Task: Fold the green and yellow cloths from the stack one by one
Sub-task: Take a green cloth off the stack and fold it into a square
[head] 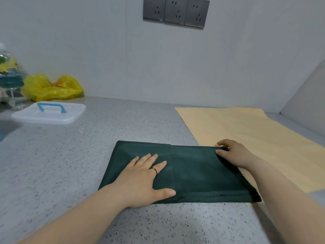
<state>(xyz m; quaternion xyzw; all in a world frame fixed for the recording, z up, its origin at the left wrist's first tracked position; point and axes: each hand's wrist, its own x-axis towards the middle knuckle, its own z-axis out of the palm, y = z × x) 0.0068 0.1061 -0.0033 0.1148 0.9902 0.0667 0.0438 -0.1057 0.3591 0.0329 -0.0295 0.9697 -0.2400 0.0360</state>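
Green cloth: the dark green cloth (197,171), folded into a flat rectangle, lies on the speckled grey stone counter (70,155) near its front edge. It is under both hands. Its right end overlaps the pale yellow cloth.
Yellow cloth: the pale yellow cloth (246,127) is spread flat on the right of the counter and runs back to the wall. It is partly beneath the green one and beside the right hand.
Left arm: bare forearm comes in from the lower left, wrist low.
Left hand: the left hand (140,178) lies palm down on the left half of the dark green cloth. Fingers straight and slightly spread, thumb out toward the near hem. A thin dark ring (154,169) sits on one finger. It presses and grips nothing.
Right arm: forearm comes in from the lower right, across the yellow cloth.
Right hand: the right hand (233,154) is at the far right corner of the dark green cloth. Thumb on top, fingers curled over the edge, pinching the corner.
Left rear: white plastic lid with a blue handle (51,113), crumpled yellow plastic bag (51,88).
Wall: grey triple socket panel (175,11).
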